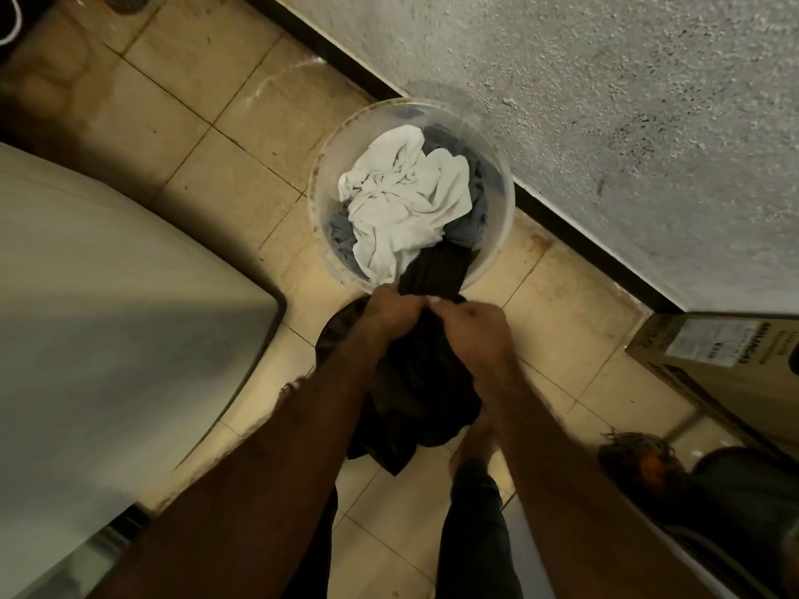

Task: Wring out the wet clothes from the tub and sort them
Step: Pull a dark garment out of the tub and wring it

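A clear round plastic tub (322, 166) stands on the tiled floor against the wall. Inside it lie a crumpled white cloth (402, 201) and grey clothes (469, 227). A dark garment (421, 382) runs from the tub's near rim down toward me and hangs bunched below my hands. My left hand (391, 313) and my right hand (469, 324) grip this dark garment side by side, just in front of the tub's near edge. The part of the garment under my hands is hidden.
A large pale appliance (108, 317) fills the left side. The rough grey wall (605, 123) with a dark skirting runs diagonally behind the tub. A cardboard box (717, 361) and a dark bundle (648, 464) sit at the right. My legs stand below.
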A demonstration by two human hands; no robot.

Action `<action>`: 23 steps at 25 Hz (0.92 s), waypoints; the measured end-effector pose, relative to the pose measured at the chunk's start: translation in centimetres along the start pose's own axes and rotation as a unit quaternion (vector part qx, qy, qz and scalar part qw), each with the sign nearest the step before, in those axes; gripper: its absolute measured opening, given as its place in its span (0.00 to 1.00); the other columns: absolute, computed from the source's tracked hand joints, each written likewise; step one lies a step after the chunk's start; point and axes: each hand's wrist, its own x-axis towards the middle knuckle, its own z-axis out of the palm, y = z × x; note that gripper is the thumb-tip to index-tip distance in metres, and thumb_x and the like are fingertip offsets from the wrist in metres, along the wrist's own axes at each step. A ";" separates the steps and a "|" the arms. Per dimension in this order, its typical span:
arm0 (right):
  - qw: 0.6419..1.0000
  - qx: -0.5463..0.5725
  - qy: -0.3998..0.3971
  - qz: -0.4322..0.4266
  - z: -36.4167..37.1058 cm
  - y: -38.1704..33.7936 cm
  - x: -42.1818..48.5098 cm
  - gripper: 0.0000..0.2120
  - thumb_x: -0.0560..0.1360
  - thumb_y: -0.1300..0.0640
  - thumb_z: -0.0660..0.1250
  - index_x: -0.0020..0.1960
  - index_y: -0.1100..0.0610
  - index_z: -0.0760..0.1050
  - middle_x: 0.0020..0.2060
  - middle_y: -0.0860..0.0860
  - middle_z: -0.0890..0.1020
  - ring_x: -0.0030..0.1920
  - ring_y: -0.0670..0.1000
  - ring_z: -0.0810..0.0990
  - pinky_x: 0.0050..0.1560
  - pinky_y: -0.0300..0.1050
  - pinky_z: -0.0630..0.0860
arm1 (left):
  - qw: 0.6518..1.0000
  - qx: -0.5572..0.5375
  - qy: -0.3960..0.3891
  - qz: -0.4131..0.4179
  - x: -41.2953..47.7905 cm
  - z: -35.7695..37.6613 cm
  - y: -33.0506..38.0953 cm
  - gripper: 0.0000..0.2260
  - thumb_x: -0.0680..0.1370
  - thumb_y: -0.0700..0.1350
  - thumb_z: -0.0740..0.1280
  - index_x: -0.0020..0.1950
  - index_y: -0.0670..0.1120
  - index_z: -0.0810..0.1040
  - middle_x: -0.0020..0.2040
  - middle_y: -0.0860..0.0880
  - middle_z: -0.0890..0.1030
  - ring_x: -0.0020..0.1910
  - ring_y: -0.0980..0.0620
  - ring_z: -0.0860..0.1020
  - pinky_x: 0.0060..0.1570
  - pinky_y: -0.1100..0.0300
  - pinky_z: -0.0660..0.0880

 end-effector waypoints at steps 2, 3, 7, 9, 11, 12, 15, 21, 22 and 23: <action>0.991 -0.070 0.094 -0.063 1.6 -0.2 1.5 0.17 0.74 0.41 0.69 0.53 0.53 0.81 0.50 0.52 0.84 0.53 0.55 0.82 0.54 0.49 0.79 | 0.999 -0.006 0.000 0.040 -0.7 0.2 -0.2 0.15 0.74 0.43 0.72 0.59 0.40 0.81 0.52 0.42 0.84 0.50 0.43 0.83 0.52 0.52 0.82; 0.986 -0.099 0.108 -0.081 2.0 -0.6 2.2 0.20 0.74 0.39 0.68 0.57 0.53 0.80 0.54 0.53 0.83 0.56 0.56 0.81 0.56 0.50 0.78 | 0.998 -0.008 0.000 0.064 -1.5 0.1 -0.2 0.12 0.76 0.40 0.70 0.58 0.41 0.82 0.50 0.43 0.84 0.47 0.44 0.83 0.47 0.57 0.82; 0.988 -0.140 0.002 -0.063 2.4 -4.0 4.3 0.35 0.72 0.33 0.70 0.67 0.57 0.75 0.64 0.58 0.80 0.64 0.60 0.78 0.57 0.48 0.76 | 0.979 0.050 -0.017 0.198 -2.9 -0.1 -1.6 0.08 0.78 0.38 0.66 0.54 0.39 0.81 0.42 0.47 0.83 0.37 0.52 0.80 0.35 0.66 0.76; 0.981 -0.175 -0.064 -0.051 2.4 -5.5 4.5 0.34 0.71 0.41 0.76 0.68 0.61 0.74 0.62 0.59 0.80 0.64 0.59 0.79 0.51 0.46 0.73 | 0.974 0.045 -0.039 0.220 -2.7 -0.1 -2.6 0.11 0.75 0.44 0.68 0.53 0.39 0.82 0.48 0.44 0.84 0.45 0.47 0.83 0.47 0.53 0.79; 0.978 -0.192 -0.077 -0.040 2.6 -5.5 4.9 0.22 0.76 0.55 0.72 0.65 0.64 0.75 0.61 0.60 0.80 0.63 0.60 0.79 0.47 0.46 0.72 | 0.977 -0.020 -0.088 0.192 -2.5 -0.1 -3.2 0.11 0.73 0.45 0.70 0.51 0.41 0.82 0.53 0.42 0.84 0.52 0.43 0.82 0.55 0.46 0.79; 0.977 -0.197 -0.074 -0.037 2.7 -5.2 5.1 0.19 0.77 0.60 0.69 0.66 0.64 0.74 0.63 0.61 0.79 0.64 0.61 0.78 0.47 0.46 0.71 | 0.981 -0.068 -0.095 0.157 -2.8 -0.2 -3.2 0.09 0.73 0.44 0.70 0.51 0.42 0.82 0.53 0.42 0.84 0.53 0.44 0.82 0.57 0.48 0.79; 0.964 -0.257 -0.044 -0.046 3.2 -4.0 5.6 0.23 0.76 0.58 0.68 0.70 0.62 0.72 0.67 0.60 0.76 0.67 0.62 0.76 0.57 0.49 0.74 | 0.969 -0.241 -0.027 -0.047 -2.2 -0.8 -3.5 0.12 0.77 0.51 0.65 0.54 0.45 0.81 0.52 0.45 0.82 0.50 0.45 0.80 0.50 0.51 0.77; 0.976 -0.206 -0.024 -0.073 2.9 -3.0 6.2 0.24 0.75 0.55 0.68 0.71 0.58 0.74 0.68 0.59 0.76 0.66 0.62 0.76 0.67 0.53 0.75 | 0.937 -0.339 -0.053 -0.068 -1.4 -0.7 -1.8 0.18 0.82 0.53 0.60 0.61 0.42 0.80 0.51 0.41 0.84 0.50 0.44 0.82 0.57 0.53 0.78; 0.978 -0.188 -0.019 -0.084 2.9 -3.0 5.9 0.22 0.74 0.56 0.68 0.67 0.58 0.77 0.65 0.59 0.79 0.64 0.62 0.78 0.64 0.52 0.77 | 0.937 -0.337 -0.070 -0.062 -1.1 -0.6 -1.7 0.20 0.83 0.54 0.59 0.62 0.41 0.79 0.53 0.41 0.83 0.52 0.44 0.82 0.59 0.52 0.77; 0.981 -0.172 -0.014 -0.090 3.0 -3.0 5.3 0.20 0.73 0.56 0.68 0.64 0.58 0.79 0.62 0.59 0.81 0.61 0.62 0.79 0.61 0.51 0.78 | 0.935 -0.337 -0.091 -0.062 -1.1 -0.5 -1.3 0.22 0.83 0.55 0.57 0.66 0.40 0.77 0.59 0.39 0.82 0.58 0.43 0.80 0.64 0.50 0.75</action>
